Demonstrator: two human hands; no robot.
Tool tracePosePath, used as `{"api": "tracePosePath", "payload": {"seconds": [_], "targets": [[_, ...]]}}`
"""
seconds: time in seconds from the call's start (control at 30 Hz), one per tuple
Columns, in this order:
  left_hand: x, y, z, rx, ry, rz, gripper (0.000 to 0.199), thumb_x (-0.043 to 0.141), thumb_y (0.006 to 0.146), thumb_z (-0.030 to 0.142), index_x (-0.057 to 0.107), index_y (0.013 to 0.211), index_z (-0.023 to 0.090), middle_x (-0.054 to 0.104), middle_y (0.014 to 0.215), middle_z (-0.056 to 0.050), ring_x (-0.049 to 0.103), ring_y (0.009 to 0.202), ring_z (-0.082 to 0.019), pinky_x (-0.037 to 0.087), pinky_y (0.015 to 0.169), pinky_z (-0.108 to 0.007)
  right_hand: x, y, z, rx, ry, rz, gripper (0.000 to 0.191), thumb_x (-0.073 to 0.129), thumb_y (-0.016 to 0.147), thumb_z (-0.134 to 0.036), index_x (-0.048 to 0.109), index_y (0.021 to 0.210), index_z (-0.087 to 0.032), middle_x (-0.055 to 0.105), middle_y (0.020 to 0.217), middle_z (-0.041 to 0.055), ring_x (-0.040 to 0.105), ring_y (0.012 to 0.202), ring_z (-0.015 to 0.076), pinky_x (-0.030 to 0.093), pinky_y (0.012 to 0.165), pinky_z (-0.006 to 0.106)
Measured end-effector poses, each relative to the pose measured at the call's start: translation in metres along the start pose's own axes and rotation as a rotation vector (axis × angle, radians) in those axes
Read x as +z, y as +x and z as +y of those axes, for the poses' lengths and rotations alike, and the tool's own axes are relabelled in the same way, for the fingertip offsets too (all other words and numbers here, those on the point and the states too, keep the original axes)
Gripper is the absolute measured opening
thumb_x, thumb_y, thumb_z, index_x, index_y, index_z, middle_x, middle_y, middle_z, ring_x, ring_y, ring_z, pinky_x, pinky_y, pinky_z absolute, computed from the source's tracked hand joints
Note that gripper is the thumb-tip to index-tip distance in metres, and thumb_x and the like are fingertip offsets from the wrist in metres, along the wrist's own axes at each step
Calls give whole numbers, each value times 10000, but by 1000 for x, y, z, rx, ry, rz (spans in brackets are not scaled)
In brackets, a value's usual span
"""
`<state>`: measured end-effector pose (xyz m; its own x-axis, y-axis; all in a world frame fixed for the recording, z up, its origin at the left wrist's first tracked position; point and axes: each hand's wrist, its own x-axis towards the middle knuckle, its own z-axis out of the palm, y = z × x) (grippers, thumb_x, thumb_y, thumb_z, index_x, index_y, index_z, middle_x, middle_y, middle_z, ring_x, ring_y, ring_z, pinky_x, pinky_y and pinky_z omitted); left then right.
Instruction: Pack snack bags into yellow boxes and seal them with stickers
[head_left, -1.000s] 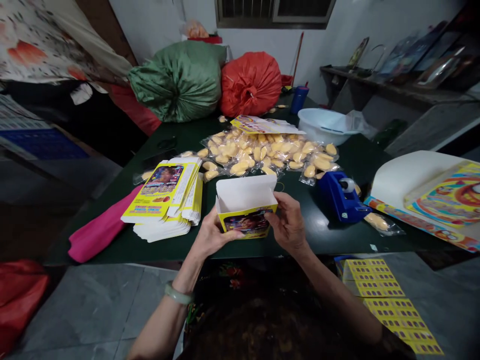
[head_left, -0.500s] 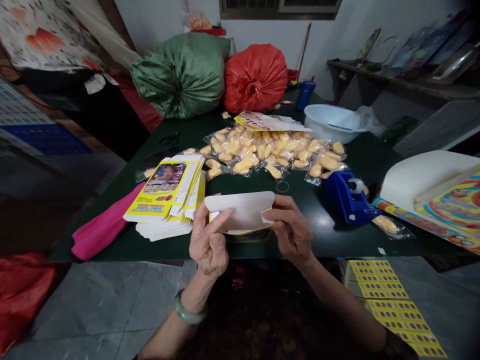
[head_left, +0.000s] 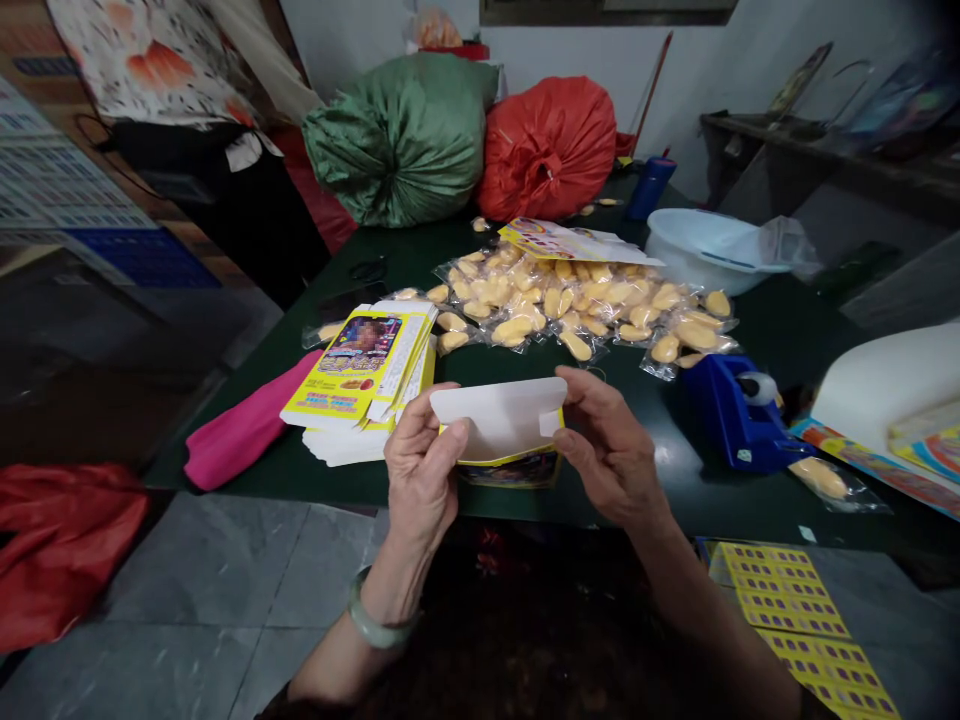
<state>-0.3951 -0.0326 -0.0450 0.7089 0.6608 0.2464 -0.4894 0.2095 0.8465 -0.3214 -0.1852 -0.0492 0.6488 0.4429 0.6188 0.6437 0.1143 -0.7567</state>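
Note:
A small yellow printed carton [head_left: 506, 455] is held over the near edge of the dark green table [head_left: 660, 480]. Its white top flap is folded down over the opening. My left hand [head_left: 420, 470] grips the carton's left side, thumb pressing on the flap. My right hand [head_left: 611, 450] holds the right side, fingers at the flap's corner. Just left of the carton lies a stack of flat yellow cartons [head_left: 367, 375]. Behind it spreads a heap of clear packets with yellow pieces [head_left: 577, 300].
A blue tape dispenser [head_left: 731, 410] sits right of my hands, one loose packet [head_left: 825, 478] near it. A pink cloth [head_left: 244, 435], green sack [head_left: 401, 135], red sack [head_left: 547, 145], white basin [head_left: 705, 250] and yellow sheets [head_left: 795, 615] surround the table.
The carton stood open a second ago with its white flap raised. My hands have folded the flap down over the top and keep pressing it; the view has shifted slightly left.

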Motion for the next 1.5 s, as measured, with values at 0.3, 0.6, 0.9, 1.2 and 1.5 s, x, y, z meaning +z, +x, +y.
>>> {"api": "tracePosePath", "payload": {"seconds": [0.3, 0.6, 0.9, 1.2, 1.5], "targets": [[6, 15, -8, 81, -90, -95, 110, 679, 700, 151, 616, 616, 184, 681, 762, -6, 655, 720, -162, 524, 650, -290, -18, 17, -11, -171, -198, -166, 207, 565, 862, -118, 581, 1052, -198, 617, 1090, 90, 602, 1000, 172, 513, 831, 321], [-1, 5, -17, 243, 55, -193, 173, 605, 814, 361, 637, 841, 193, 663, 945, -77, 615, 872, -201, 485, 709, -317, -14, 9, -23, -19, -222, -41, 87, 599, 861, -167, 606, 945, -187, 655, 998, 57, 637, 907, 140, 535, 699, 223], [3, -5, -17, 334, 215, -269, 145, 605, 835, 170, 637, 974, 198, 662, 957, -62, 613, 933, -173, 495, 806, -320, -19, 1, -33, -59, -479, -56, 236, 530, 885, -132, 568, 1109, -196, 633, 994, 44, 615, 857, 118, 512, 685, 213], [12, -5, -13, 399, 210, -287, 101, 599, 836, 173, 667, 908, 193, 674, 900, -44, 622, 844, -161, 497, 744, -309, -18, -1, -47, -79, -433, 46, 148, 504, 881, -126, 614, 927, -213, 618, 847, 40, 602, 767, 137, 508, 677, 257], [-6, -4, -35, 497, 171, -291, 119, 536, 875, 202, 653, 853, 204, 679, 944, -45, 634, 871, -167, 500, 738, -321, 10, -21, -9, -366, -372, 211, 252, 450, 929, -260, 569, 1146, -214, 624, 967, 101, 613, 878, 202, 538, 705, 344]]}}
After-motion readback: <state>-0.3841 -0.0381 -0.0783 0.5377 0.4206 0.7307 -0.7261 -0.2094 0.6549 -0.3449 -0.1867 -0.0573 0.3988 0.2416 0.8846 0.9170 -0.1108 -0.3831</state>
